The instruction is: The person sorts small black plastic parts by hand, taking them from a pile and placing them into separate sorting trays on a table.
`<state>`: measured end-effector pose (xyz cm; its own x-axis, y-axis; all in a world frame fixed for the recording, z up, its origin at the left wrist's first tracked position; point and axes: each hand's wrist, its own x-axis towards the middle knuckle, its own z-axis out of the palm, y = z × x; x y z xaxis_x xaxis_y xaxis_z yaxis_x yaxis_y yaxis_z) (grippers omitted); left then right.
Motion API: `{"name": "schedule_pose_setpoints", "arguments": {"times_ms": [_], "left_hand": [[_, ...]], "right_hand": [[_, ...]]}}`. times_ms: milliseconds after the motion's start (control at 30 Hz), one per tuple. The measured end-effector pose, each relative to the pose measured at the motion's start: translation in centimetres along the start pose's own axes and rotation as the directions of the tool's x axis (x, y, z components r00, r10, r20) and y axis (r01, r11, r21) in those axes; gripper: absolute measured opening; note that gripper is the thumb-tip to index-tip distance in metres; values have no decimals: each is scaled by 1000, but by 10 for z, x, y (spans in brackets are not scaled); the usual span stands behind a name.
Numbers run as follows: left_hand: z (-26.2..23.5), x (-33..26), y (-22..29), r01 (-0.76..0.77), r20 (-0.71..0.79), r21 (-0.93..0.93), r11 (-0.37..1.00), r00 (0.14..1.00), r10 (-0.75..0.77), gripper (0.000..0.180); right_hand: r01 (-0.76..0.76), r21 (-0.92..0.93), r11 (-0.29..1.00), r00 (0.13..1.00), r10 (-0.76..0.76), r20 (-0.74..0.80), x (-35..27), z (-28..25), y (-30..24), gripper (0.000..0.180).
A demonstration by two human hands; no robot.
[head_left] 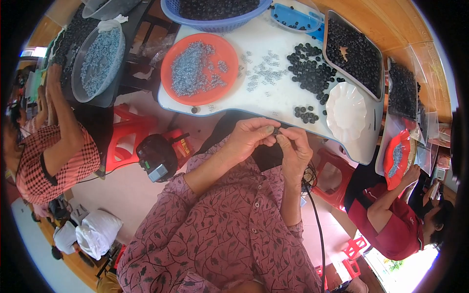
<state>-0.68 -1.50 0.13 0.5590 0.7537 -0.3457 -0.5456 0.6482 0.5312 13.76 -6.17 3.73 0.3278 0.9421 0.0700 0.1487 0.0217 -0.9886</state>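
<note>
Just in front of the table edge, my left hand [251, 136] and my right hand [296, 149] meet fingertip to fingertip. Both are closed in a pinch around a small dark piece [277, 131]; the fingers hide most of it. On the white table [273, 105] beyond them lies an orange plate [171, 93] heaped with small metal springs [188, 73]. More springs [264, 71] are scattered in the middle. Small round black parts [312, 68] form a loose pile, with a smaller group [306, 115] nearer my hands. A white scalloped plate [346, 112] sits to the right.
A metal tray [354, 56] of black parts and a blue basket [220, 24] stand at the back. One black part [194, 110] rests near the front edge. Co-workers sit left [58, 156] and right [395, 229]. A black cable [320, 234] hangs by my right arm.
</note>
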Motion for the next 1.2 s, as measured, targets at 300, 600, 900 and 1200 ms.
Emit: {"name": "schedule_pose_setpoints", "arguments": {"times_ms": [300, 600, 900, 1200], "left_hand": [[7, -2, 6, -29, -49, 164, 986, 998, 37, 23], [8, -9, 6, -123, -22, 396, 910, 989, 143, 22], [11, -9, 7, -63, -105, 314, 947, 989, 101, 22], [0, -7, 3, -7, -114, 358, 934, 992, 52, 25]], "right_hand": [[109, -193, 975, 994, -111, 3, 2, 1, -2, 15], [215, -373, 902, 976, -188, 106, -2, 3, -11, 15], [94, -376, 922, 990, -47, 131, -2, 11, -16, 12], [119, -371, 921, 982, -53, 184, -3, 8, -6, 15]]}}
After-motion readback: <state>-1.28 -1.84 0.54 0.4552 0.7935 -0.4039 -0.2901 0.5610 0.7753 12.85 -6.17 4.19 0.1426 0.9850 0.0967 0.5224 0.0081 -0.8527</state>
